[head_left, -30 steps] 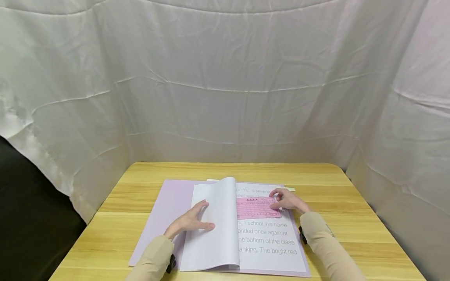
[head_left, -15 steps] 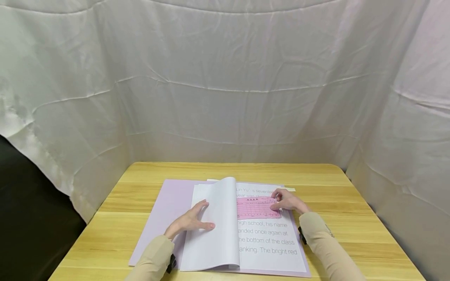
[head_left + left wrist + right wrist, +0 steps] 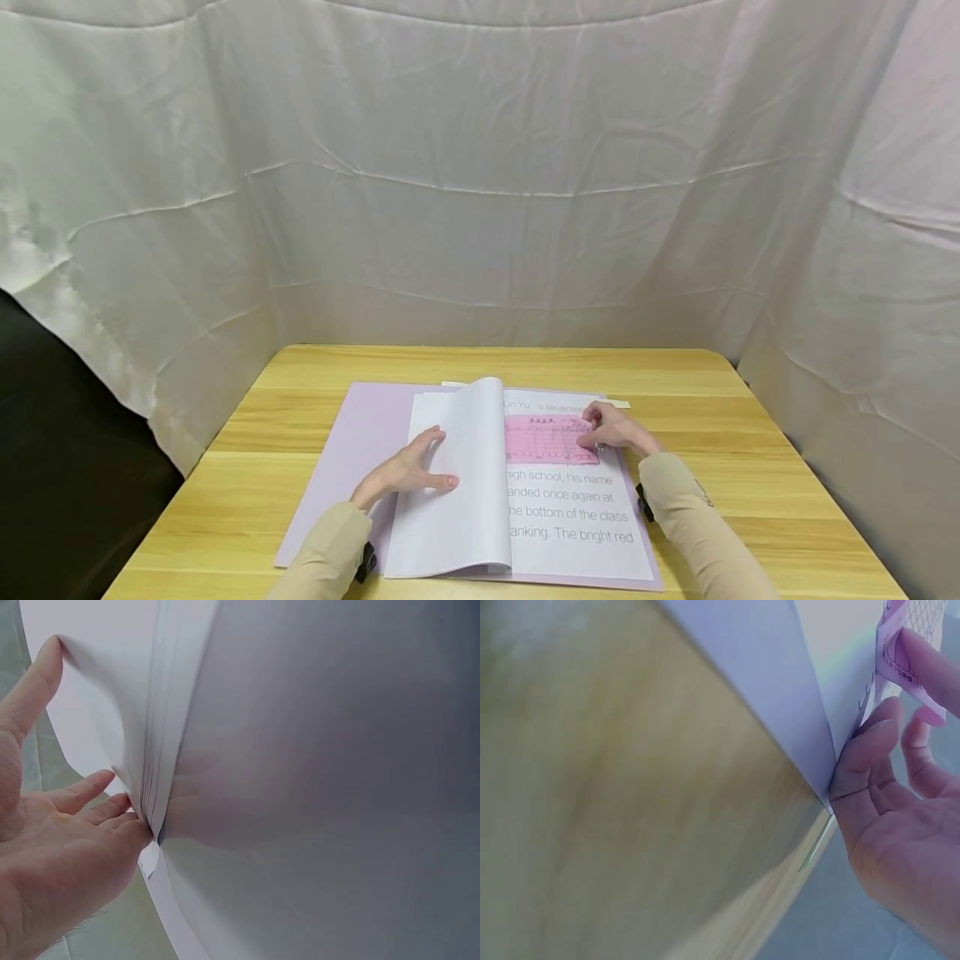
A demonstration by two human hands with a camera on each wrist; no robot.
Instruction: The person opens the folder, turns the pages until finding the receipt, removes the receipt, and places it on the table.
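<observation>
A pink printed slip (image 3: 543, 442) with a grid lies across the right-hand page (image 3: 573, 508) of an open booklet. My right hand (image 3: 611, 429) pinches the slip's right end. In the right wrist view the thumb presses the slip (image 3: 896, 656) from one side, with a finger curled behind it and the other fingers by the booklet's edge. My left hand (image 3: 408, 467) presses the turned white pages (image 3: 468, 508) with thumb and fingers spread. Those pages bulge near the spine and cover the slip's left end. In the left wrist view the fingertips touch the bent pages (image 3: 127, 697).
The booklet's lilac cover (image 3: 360, 442) shows beyond the pages on the left. Pale tabs (image 3: 618, 404) stick out at the top right and top edge. All of it rests on a wooden table (image 3: 712, 400) with grey-white cloth (image 3: 510, 233) hung around it.
The pink slip has shifted slightly up the page and lies straighter, now covering the second text line. The right hand has moved slightly with it; the left hand stays in place.
</observation>
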